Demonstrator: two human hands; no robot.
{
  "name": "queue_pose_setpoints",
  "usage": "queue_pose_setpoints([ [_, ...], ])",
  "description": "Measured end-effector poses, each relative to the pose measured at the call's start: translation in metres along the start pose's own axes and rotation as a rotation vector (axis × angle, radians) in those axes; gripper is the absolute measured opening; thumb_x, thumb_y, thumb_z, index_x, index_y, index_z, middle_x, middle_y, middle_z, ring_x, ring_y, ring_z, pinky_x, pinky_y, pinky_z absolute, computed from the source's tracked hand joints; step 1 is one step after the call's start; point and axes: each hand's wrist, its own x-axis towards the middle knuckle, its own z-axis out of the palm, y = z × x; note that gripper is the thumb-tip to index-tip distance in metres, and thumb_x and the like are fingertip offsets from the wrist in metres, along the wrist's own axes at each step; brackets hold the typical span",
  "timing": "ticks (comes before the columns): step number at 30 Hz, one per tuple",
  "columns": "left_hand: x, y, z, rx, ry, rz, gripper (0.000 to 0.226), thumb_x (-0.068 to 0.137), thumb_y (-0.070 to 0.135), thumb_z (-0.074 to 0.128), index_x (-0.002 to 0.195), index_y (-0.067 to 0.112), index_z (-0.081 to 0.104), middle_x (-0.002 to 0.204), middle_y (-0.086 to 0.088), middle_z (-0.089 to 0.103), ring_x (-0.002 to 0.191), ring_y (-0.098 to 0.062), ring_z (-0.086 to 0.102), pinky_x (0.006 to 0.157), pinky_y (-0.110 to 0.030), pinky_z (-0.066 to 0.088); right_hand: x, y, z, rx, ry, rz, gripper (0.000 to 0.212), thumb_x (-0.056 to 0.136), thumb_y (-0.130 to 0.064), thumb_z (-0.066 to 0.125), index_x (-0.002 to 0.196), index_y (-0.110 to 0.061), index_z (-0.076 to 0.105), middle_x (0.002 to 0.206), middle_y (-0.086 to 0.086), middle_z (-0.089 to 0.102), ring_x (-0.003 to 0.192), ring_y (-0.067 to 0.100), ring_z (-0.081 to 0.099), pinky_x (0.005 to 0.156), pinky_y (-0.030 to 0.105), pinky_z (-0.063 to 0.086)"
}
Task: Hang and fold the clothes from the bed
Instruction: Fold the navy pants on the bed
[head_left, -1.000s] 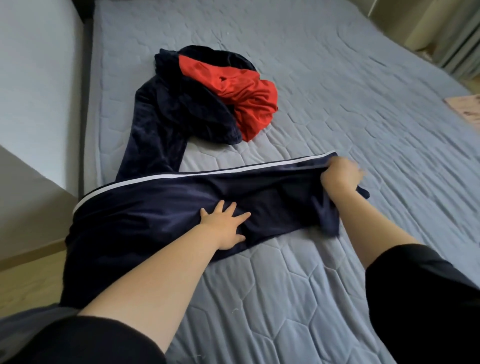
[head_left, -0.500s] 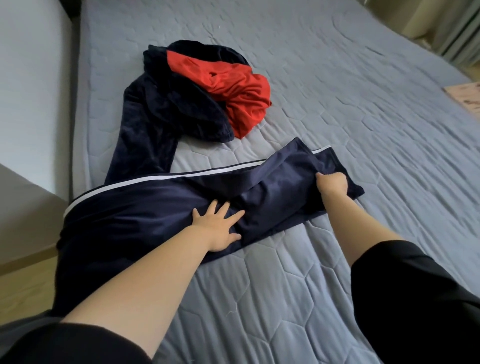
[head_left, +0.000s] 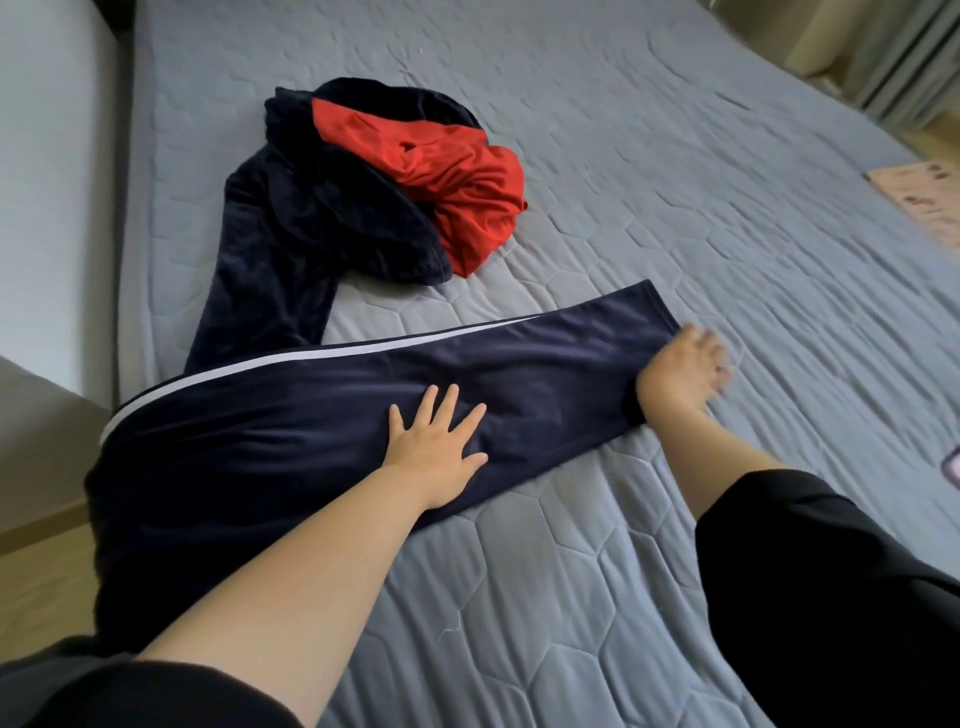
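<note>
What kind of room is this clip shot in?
Probably a home bedroom: a wide bed with a grey quilted cover, loose clothes on it (striped navy trousers, a red garment), curtains at far right.

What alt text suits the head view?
A person's left hand presses flat on navy trousers laid across a grey bed; the right hand rests at their leg end. Behind lie a dark garment and a red garment.

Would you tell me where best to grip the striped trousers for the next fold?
Pinch the cuff end of the trousers from the right, beside the right hand. The leg lies flat across the bed, that hem is a free straight edge, and the left hand pins the middle, so it should lift over cleanly.
</note>
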Motion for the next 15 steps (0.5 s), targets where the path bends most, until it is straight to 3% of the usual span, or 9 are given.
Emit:
queue_pose_setpoints([
  [2,0.0,-0.001,0.001,0.001,0.018,0.016,0.062,0.097,0.058,0.02,0.149,0.039,-0.009,0.158,0.0,-0.02,0.145,-0.024,-0.021,0.112,-0.06,-0.002,-0.017,-0.019,0.006,-0.05,0.026,-0.364,0.067,0.086,-0.004,0.045,0.148,-0.013,0.022,0.157,0.015,0.016,0.144,0.032,0.013,0.115,0.049,0.004],
  [4,-0.001,-0.006,0.003,-0.008,0.049,0.042,0.061,0.098,0.057,0.019,0.149,0.039,-0.008,0.159,0.001,-0.018,0.145,-0.022,-0.02,0.113,-0.058,-0.003,-0.039,-0.036,0.018,-0.03,-0.074,-0.723,0.06,0.089,-0.012,0.043,0.147,-0.015,0.03,0.157,0.011,0.021,0.145,0.03,0.016,0.115,0.052,0.001],
  [5,-0.002,-0.011,0.003,-0.015,0.068,0.051,0.061,0.098,0.057,0.019,0.149,0.039,-0.008,0.159,0.002,-0.017,0.145,-0.021,-0.019,0.114,-0.056,-0.003,-0.049,-0.04,0.026,-0.069,-0.16,-0.788,0.055,0.094,-0.022,0.039,0.148,-0.016,0.03,0.157,0.008,0.022,0.145,0.027,0.017,0.115,0.055,0.003],
  [7,-0.007,-0.026,0.005,-0.029,0.107,0.036,0.06,0.098,0.055,0.018,0.15,0.037,-0.005,0.16,0.003,-0.014,0.146,-0.019,-0.017,0.115,-0.053,-0.003,-0.059,-0.04,0.04,-0.147,-0.315,-0.57,0.056,0.099,-0.042,0.026,0.151,-0.022,0.018,0.16,0.003,0.009,0.147,0.022,0.005,0.112,0.06,0.001],
  [9,-0.016,-0.048,0.008,-0.032,0.147,-0.025,0.059,0.099,0.054,0.018,0.151,0.035,-0.003,0.16,0.003,-0.012,0.146,-0.019,-0.015,0.116,-0.05,-0.002,-0.062,-0.044,0.041,-0.13,-0.377,-0.271,0.062,0.099,-0.049,0.02,0.153,-0.021,0.008,0.161,0.004,-0.002,0.147,0.023,-0.005,0.11,0.064,-0.002],
  [10,-0.021,-0.06,0.009,-0.029,0.167,-0.062,0.059,0.099,0.053,0.019,0.151,0.034,-0.002,0.16,0.002,-0.01,0.146,-0.019,-0.014,0.116,-0.048,-0.002,-0.067,-0.052,0.039,-0.118,-0.38,-0.234,0.063,0.099,-0.048,0.019,0.153,-0.02,0.006,0.161,0.006,-0.004,0.147,0.024,-0.007,0.111,0.064,-0.003],
  [12,-0.034,-0.085,0.011,-0.017,0.224,-0.094,0.059,0.1,0.05,0.021,0.152,0.03,0.001,0.161,0.0,-0.007,0.147,-0.02,-0.012,0.117,-0.042,-0.002,-0.088,-0.076,0.037,-0.088,-0.348,-0.345,0.063,0.099,-0.046,0.022,0.153,-0.017,0.006,0.161,0.008,-0.003,0.147,0.025,-0.007,0.112,0.062,-0.002],
  [15,-0.056,-0.109,0.017,0.02,0.367,-0.003,0.055,0.102,0.041,0.029,0.152,0.026,0.015,0.161,-0.002,0.004,0.147,-0.02,-0.008,0.118,-0.04,-0.002,-0.141,-0.121,0.038,-0.032,-0.325,-0.669,0.061,0.1,-0.042,0.028,0.152,-0.015,0.012,0.161,0.009,0.002,0.147,0.025,-0.002,0.115,0.055,0.001],
])
